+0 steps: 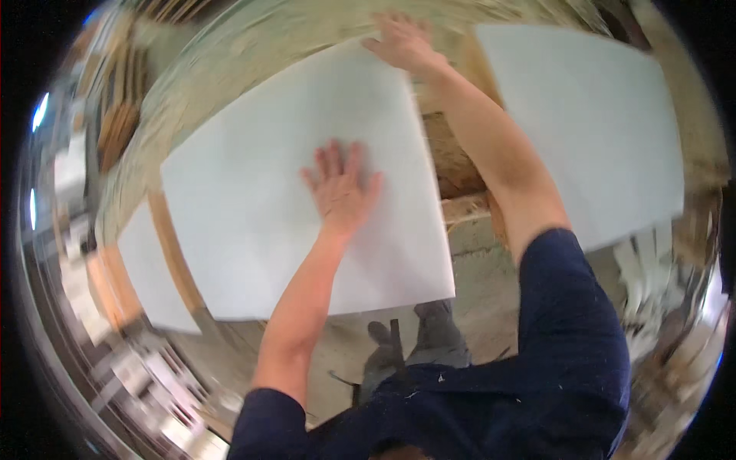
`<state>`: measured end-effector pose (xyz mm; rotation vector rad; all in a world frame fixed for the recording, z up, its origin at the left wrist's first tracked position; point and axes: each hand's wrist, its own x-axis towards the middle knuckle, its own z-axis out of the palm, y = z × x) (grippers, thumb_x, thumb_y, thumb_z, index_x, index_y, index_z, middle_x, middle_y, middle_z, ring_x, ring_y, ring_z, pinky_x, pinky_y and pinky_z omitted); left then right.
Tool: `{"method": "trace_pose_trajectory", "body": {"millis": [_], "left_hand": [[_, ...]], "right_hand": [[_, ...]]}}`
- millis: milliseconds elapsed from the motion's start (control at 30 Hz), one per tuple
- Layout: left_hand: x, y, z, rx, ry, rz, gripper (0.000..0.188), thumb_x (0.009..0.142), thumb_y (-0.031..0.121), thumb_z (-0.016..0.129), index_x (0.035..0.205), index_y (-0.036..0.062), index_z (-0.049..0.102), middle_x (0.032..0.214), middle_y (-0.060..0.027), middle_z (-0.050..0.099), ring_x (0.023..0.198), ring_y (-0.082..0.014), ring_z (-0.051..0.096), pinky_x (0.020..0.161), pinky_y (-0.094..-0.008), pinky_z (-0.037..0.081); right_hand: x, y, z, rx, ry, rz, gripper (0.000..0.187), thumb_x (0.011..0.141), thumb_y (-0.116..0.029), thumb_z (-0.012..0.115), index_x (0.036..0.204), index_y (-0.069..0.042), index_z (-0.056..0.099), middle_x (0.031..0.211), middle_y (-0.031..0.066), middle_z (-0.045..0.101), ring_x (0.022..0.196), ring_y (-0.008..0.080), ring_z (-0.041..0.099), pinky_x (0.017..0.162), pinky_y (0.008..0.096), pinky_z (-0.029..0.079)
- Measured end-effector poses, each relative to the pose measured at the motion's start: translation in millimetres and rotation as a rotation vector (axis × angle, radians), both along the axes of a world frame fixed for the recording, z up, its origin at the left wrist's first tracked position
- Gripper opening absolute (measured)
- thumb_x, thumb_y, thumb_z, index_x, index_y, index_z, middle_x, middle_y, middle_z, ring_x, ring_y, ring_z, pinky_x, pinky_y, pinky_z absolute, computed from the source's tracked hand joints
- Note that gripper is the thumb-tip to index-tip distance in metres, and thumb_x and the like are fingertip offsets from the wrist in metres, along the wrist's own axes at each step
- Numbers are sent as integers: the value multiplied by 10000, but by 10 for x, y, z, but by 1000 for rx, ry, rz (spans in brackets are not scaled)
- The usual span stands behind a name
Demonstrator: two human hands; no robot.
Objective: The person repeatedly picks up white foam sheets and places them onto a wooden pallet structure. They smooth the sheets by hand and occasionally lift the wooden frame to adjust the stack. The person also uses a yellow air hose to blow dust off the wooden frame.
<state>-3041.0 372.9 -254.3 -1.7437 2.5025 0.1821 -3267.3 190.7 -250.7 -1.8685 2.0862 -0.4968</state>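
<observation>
A large white sheet [253,207] lies flat in front of me, its right edge and near edge straight. My left hand [343,192] rests palm down near the middle of it, fingers spread. Farther off, my right hand [402,44] is stretched out over the sheet's far right corner, slightly blurred, its fingers apart. Whether that hand presses on the sheet or only hovers at the corner, I cannot tell. Neither hand has anything grasped.
Another white sheet [590,130] lies to the right, across a gap showing wooden boards [452,157]. On the left, a wooden strip [175,249] separates a smaller white sheet [153,268]. Wrinkled, yellowish plastic film [222,69] spreads behind. Stacked timber [119,100] stands far left.
</observation>
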Motion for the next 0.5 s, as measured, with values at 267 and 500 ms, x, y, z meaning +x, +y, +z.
{"method": "trace_pose_trajectory", "body": {"millis": [267,500], "left_hand": [[580,-108,146,1,91,-100,632,869,522,483,1419,225,384,1523,-109,246,1418,-286,192,1096,-639,58],[3182,87,88,-126,-64,238,612,856,471,534,1394,212,404,1490,-138,287,1391,-339,224,1078,-637,156]], "right_hand": [[832,414,143,61,360,163,767,885,-655,352,1491,-204,223,1548,105,183,1434,255,143,1150,494,43],[883,479,144,88,401,45,735,907,-631,322,1494,-203,206,1548,122,170,1438,259,124,1155,471,59]]}}
